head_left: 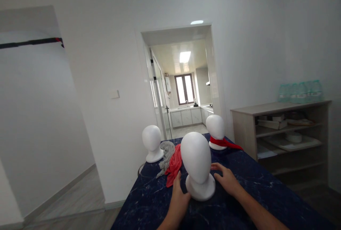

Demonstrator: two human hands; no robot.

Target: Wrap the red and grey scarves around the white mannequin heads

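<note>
In front of me a white mannequin head [195, 157] stands upright on its round base. My left hand [179, 198] is beside the left of its base, fingers spread, with the thumb close to the rim; whether it touches I cannot tell. To the right of the neck is my right hand [227, 179], its fingers apart and curved toward the head. Behind the head's left side lie a crumpled coral-red scarf [174, 166] and a grey scarf [167, 153]. A second white mannequin head [151, 141] stands at the far left. The third mannequin head [215, 127] has a red scarf [220, 142] around its neck.
A dark blue marbled tabletop [149, 194] bears all of these. To the right stands a wooden shelf unit [242, 123] with several water bottles [301, 92] on top and boxes and trays inside. Past the table, a doorway opens onto a kitchen.
</note>
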